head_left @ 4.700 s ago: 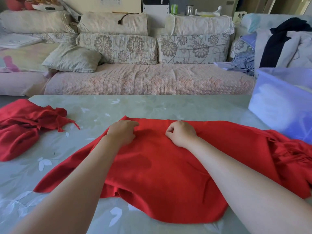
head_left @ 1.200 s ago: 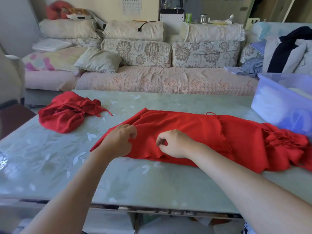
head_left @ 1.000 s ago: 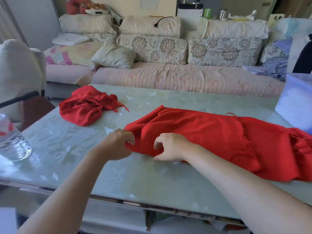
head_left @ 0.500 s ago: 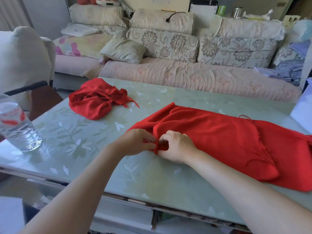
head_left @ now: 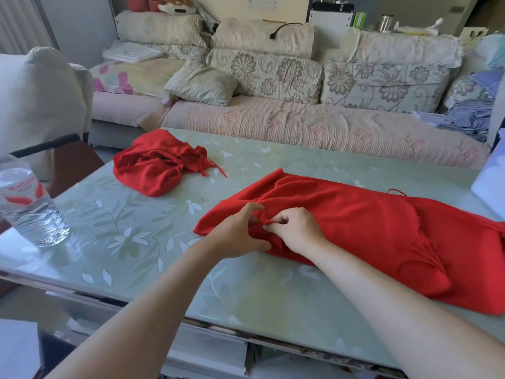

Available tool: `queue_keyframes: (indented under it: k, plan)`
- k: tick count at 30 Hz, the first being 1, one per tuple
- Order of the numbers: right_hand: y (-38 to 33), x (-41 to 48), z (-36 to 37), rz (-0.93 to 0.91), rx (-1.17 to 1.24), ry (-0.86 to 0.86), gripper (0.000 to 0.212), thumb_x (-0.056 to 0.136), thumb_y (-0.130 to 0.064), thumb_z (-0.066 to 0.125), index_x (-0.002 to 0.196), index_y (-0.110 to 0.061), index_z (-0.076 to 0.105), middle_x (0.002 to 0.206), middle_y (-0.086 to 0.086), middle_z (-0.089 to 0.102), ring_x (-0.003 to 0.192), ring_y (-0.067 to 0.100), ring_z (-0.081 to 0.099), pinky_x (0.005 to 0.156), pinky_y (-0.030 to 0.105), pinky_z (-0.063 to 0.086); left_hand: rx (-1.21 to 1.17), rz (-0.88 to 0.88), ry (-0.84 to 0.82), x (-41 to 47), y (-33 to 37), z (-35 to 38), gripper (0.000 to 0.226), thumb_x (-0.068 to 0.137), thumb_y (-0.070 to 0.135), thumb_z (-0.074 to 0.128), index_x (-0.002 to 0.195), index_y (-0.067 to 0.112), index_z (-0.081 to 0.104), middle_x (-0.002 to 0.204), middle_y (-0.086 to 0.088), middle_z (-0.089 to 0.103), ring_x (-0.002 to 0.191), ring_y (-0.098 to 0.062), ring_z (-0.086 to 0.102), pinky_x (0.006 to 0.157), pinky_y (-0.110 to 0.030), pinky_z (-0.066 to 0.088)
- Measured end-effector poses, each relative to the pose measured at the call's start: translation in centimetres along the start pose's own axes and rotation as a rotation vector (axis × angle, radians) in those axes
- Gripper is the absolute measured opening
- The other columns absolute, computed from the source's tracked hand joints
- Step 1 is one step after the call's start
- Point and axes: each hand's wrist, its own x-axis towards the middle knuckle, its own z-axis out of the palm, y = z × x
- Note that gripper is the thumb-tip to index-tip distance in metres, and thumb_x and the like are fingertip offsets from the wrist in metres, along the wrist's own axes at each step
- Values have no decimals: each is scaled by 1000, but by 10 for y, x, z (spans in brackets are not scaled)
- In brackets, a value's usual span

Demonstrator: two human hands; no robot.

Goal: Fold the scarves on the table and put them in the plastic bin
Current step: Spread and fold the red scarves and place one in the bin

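Note:
A long red scarf (head_left: 363, 228) lies folded lengthwise across the green glass table (head_left: 136, 242), running from the middle to the right edge of view. At its left end my left hand (head_left: 237, 233) and my right hand (head_left: 295, 231) sit close together, both pinching the fabric near the front corner. A second red scarf (head_left: 155, 165) lies crumpled at the table's far left. Only a pale corner of the plastic bin (head_left: 492, 184) shows at the right edge.
A plastic water bottle (head_left: 30, 206) stands near the table's left front corner. A padded chair (head_left: 41, 97) is at the left. A sofa with floral cushions (head_left: 273, 75) runs behind the table, with clothes (head_left: 470, 116) piled at its right end.
The scarf went from spread flat to folded lengthwise. My hands slid to its left end and came together, now pinching the fabric. The view swung left, bringing the bottle in.

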Motion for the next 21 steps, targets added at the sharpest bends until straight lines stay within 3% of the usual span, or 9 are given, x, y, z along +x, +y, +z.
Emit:
queue_keyframes:
  k: [3,6,7,9,11,13,17,21]
  plan:
    - [0,1,-3,48,103,46,44,79,-46,80,63,-7,66,52,-8,57,49,7,45,55,30,37,158,45,194,5,4,15,68,67,38,83,123,23,46,107,11,57,97,-14,56,75,-32,48]
    - [4,0,-6,54,163,12,36,74,-42,85,62,-17,63,54,-15,59,50,-1,49,55,23,40,314,132,338,13,-2,13,25,77,19,68,99,18,55,96,2,65,88,-26,62,63,-36,47]
    - [7,-1,-6,43,157,-20,33,71,-41,88,63,-19,64,60,-14,64,55,0,55,58,24,44,326,148,348,15,-5,8,20,76,12,63,95,18,57,93,0,65,85,-28,62,62,-35,46]
    - [13,-2,-7,-20,24,-55,30,64,-39,89,64,-23,64,78,-12,71,75,9,65,72,33,53,338,161,350,17,-13,-4,28,72,1,58,93,18,62,93,-2,64,84,-30,61,62,-33,46]
    - [18,-4,-6,-138,-191,-49,23,64,-36,85,71,-32,64,101,-14,68,99,15,60,92,37,47,367,149,421,17,-21,-20,29,70,0,53,89,19,64,90,-2,61,85,-29,60,59,-31,42]
    - [19,-6,-4,-184,-264,-85,28,70,-29,78,93,-38,65,117,-12,59,112,18,52,101,36,41,422,163,560,14,-27,-37,26,70,7,47,83,21,65,85,0,60,84,-28,58,57,-30,41]
    - [17,-8,-1,-198,-357,-176,39,76,-28,66,113,-40,62,123,-11,56,116,17,48,104,36,38,528,164,785,4,-44,-66,31,63,1,43,76,19,66,81,1,60,79,-29,52,53,-31,39]
    - [16,-10,-3,-212,-373,-188,30,79,-27,64,107,-38,67,123,-14,55,114,16,47,103,35,39,621,109,651,-1,-63,-76,38,62,-11,58,78,20,71,83,1,60,78,-28,51,59,-32,39]
